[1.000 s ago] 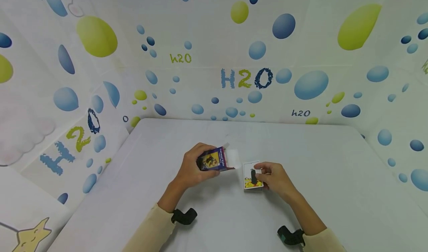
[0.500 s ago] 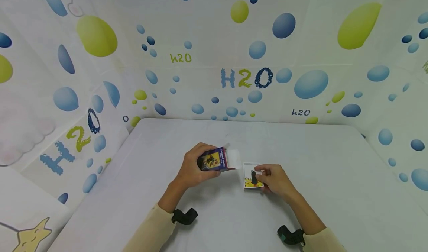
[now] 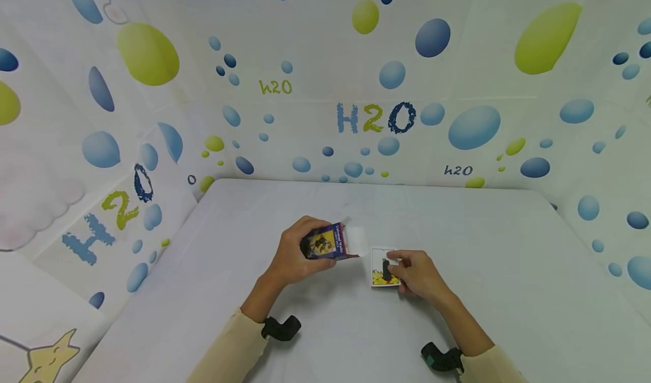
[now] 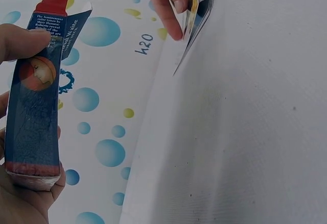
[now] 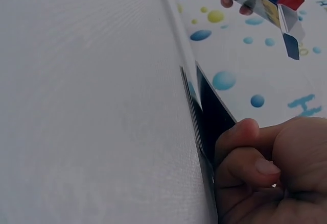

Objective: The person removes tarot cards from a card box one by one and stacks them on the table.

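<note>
The clothing is of pale cream colour, and its cloth looks plain. The left sleeve [image 3: 229,352] and the right sleeve [image 3: 489,368] both finish shortly before the wrist, each with a simple edge. Just at the left edge is worn a small black device, the left camera [image 3: 282,329], which is bent like a pipe elbow. The right camera [image 3: 439,358] is also black and has a similar bent form, with a small greenish patch [image 3: 430,362] near its outer end.
</note>
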Demonstrator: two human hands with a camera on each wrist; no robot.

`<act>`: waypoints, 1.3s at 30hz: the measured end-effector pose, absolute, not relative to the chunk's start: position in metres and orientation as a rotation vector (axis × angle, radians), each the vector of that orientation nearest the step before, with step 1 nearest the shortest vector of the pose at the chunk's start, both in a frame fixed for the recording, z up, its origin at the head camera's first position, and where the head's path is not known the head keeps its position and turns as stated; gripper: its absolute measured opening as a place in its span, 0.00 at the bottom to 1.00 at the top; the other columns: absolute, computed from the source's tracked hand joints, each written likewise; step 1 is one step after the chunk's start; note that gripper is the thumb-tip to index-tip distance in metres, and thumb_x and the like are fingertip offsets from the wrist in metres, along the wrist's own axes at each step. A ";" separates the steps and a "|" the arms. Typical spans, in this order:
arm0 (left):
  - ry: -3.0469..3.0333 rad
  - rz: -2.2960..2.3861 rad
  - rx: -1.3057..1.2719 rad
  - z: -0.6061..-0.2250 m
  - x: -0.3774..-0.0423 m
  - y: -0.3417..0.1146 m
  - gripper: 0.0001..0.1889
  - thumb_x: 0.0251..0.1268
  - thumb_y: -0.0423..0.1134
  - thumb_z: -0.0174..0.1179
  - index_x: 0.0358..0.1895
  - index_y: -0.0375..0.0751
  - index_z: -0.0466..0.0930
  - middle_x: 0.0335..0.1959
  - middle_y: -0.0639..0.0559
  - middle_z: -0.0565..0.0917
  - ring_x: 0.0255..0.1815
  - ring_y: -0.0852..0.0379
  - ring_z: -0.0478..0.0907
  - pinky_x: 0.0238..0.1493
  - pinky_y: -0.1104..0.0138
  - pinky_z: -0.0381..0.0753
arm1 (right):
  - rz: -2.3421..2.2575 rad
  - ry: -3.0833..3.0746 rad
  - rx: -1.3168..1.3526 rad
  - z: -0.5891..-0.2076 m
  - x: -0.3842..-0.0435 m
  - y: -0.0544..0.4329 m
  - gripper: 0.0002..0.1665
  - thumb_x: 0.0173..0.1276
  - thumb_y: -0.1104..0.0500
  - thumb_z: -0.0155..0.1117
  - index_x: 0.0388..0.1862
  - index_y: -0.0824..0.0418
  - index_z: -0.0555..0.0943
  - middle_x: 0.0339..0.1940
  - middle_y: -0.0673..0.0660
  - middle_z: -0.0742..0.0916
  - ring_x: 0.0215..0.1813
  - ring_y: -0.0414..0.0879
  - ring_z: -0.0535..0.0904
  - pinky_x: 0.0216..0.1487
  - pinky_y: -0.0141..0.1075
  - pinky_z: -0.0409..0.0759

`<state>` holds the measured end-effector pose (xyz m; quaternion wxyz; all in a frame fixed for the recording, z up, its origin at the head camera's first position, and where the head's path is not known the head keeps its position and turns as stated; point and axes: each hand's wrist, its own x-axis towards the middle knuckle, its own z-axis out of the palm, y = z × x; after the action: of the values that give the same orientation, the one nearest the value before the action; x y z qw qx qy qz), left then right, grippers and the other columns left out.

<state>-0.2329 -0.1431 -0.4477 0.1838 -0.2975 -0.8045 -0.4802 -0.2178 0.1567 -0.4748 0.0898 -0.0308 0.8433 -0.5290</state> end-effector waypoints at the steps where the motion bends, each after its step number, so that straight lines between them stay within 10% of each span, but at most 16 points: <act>1: -2.270 -1.353 -0.837 -0.448 -0.233 -0.143 0.34 0.45 0.42 0.78 0.61 0.49 0.79 0.55 0.55 0.81 0.53 0.55 0.77 0.55 0.58 0.82 | -1.563 2.516 -0.090 -0.476 -0.218 0.156 0.21 0.71 0.65 0.65 0.62 0.64 0.82 0.29 0.57 0.79 0.16 0.45 0.75 0.17 0.30 0.71; 39: -2.268 -1.375 -0.823 -0.446 -0.233 -0.139 0.34 0.44 0.44 0.77 0.61 0.54 0.80 0.54 0.60 0.81 0.52 0.57 0.77 0.54 0.58 0.82 | -1.318 2.831 -0.126 -0.474 -0.221 0.153 0.28 0.64 0.59 0.73 0.63 0.63 0.82 0.22 0.52 0.77 0.23 0.43 0.70 0.21 0.33 0.66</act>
<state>-0.2331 -0.1388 -0.4461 0.1810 -0.2915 -0.8032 -0.4870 -0.2209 0.1529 -0.4743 0.0081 -0.0405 0.9058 -0.4216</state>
